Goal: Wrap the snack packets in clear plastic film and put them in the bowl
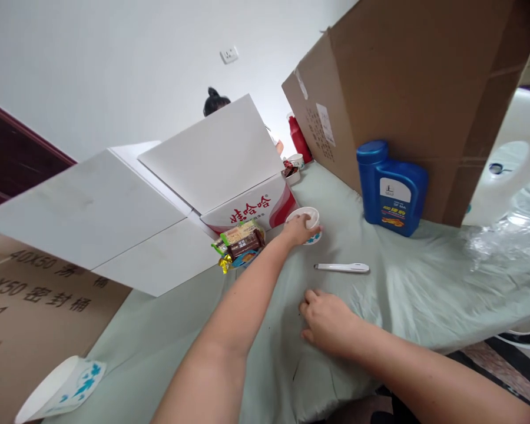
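My left hand (297, 230) grips a small white paper bowl (312, 238) with a blue leaf print, its fingers over the near rim. Just left of that hand is a bowl holding packaged snacks (242, 242), among them a brown wrapper and a gold-wrapped piece. My right hand (329, 321) rests on the green cloth, fingers loosely bent and thumb apart, with nothing visible in it. Beyond its fingertips lies a white slim utility knife (342, 268), untouched.
A white carton (216, 159) with raised flaps stands left, a person's hair (215, 102) behind it. To the right are a blue bottle (393, 194), a large cardboard box (401, 88) and clear plastic wrap (503, 238). Another paper bowl (77, 386) lies tipped at lower left.
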Tool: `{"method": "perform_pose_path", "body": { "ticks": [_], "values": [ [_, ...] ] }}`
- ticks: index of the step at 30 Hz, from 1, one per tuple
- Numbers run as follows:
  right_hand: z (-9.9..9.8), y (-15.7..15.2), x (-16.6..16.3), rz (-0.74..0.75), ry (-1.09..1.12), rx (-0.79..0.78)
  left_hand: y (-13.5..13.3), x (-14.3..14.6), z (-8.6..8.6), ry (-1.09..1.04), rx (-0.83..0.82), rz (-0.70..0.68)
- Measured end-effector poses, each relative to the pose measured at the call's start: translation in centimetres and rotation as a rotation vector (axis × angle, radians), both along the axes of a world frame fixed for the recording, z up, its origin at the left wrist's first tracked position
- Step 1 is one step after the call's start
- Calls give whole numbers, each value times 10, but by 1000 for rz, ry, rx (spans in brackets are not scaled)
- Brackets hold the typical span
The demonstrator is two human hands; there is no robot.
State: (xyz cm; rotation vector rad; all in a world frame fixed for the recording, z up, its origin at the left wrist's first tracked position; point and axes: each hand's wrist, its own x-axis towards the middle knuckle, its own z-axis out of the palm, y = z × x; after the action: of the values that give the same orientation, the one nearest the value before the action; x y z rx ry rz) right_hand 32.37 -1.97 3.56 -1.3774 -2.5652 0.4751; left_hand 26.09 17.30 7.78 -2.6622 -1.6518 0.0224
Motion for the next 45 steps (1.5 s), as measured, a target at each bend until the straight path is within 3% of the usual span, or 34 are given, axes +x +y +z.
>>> {"method": "perform_pose_path", "body": {
  "ticks": [4, 7, 11, 16, 20, 24, 29, 35, 37, 40, 45],
  "values": [
    [2, 0, 5, 15, 20, -31, 0, 30, -6, -146, 141, -182],
    [3, 0, 12, 49, 24, -51, 10, 47, -16, -202, 245, -159],
    [4, 0, 21, 119, 6, -64, 34, 62, -26, -227, 182, -31],
    [3, 1, 26, 158, 14, -49, 60, 74, -27, -308, 180, 91],
    [-2, 1, 26, 157, 39, -13, 64, 74, -31, -427, 135, 29],
    [-4, 0, 28, 162, 56, -10, 42, 60, -50, -556, -13, -90],
    [-2, 0, 30, 150, 61, -21, -21, 27, -76, -599, -55, -150],
    [-6, 1, 25, 139, 45, 17, -97, -50, -78, -831, -40, -194],
    [-7, 1, 23, 132, 38, 15, -116, -85, -76, -838, -8, -50],
    [-6, 2, 18, 117, 30, -7, -129, -140, -73, -824, 51, 308],
    [-6, 4, 8, 101, 18, -34, -105, -214, -62, -888, 150, 652]
  ]
}}
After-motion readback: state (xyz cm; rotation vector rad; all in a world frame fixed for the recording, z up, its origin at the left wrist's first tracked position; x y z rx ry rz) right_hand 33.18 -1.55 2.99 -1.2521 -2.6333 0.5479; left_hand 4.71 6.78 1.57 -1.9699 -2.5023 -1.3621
